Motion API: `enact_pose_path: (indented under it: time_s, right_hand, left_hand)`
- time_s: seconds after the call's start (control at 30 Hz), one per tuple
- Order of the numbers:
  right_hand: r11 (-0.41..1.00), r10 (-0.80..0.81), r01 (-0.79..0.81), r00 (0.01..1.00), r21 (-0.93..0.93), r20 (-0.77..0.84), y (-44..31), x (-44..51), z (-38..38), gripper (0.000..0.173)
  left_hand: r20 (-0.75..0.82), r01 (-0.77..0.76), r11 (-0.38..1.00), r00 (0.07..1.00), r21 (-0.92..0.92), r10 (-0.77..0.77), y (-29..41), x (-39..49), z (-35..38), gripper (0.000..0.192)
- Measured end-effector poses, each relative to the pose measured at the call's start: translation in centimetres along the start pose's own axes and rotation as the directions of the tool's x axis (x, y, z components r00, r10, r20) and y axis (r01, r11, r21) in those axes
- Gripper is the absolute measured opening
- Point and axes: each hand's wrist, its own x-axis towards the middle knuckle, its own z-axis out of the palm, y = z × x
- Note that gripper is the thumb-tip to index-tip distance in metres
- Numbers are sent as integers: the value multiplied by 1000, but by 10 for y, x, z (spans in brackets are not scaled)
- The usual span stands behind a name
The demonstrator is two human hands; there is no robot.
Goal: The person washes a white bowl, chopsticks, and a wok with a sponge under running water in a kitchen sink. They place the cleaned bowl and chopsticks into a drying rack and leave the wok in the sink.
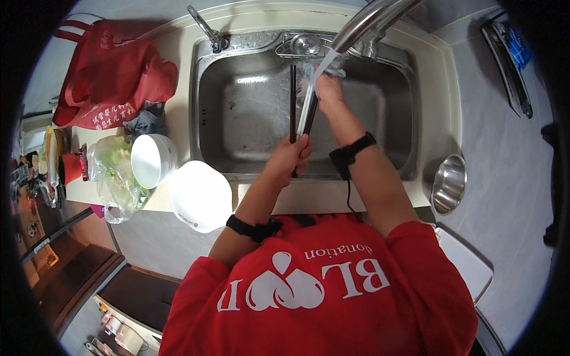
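Over the stainless steel sink, my left hand is closed around the lower ends of several chopsticks, some dark and some white. One dark pair stands apart to the left of the others. My right hand is at the far ends of the white chopsticks and other dark ones, closed on a pale wet cloth. Water runs from the metal faucet onto the chopsticks and the cloth beside my right fingers. Part of the cloth is hidden by the hand and the stream.
White bowls and a white dish stand left of the sink, beside a plastic bag of leafy greens and a red bag. A small spout rises at the back left. A steel bowl is at the right.
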Motion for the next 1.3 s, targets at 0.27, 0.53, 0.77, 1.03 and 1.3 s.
enact_pose_path:
  time_s: [0.27,0.53,0.77,1.03,1.3]
  right_hand:
    - [954,87,-213,870,212,485,-11,-18,-65,42]
    - [973,89,-199,799,122,594,11,-95,-34,26]
    - [964,58,-127,958,233,282,-4,-25,-7,20]
    - [627,-481,500,852,-598,207,-14,9,-65,38]
    - [893,-96,-186,812,410,576,-14,-89,-54,42]
  left_hand:
    - [-65,-152,986,986,64,156,0,-2,-8,20]
    - [-13,69,998,998,8,-69,10,17,4,26]
    - [42,101,993,994,69,-104,4,1,10,31]
    - [5,-7,999,1000,45,7,0,-14,-6,25]
    - [138,-177,982,976,59,168,9,35,-6,13]
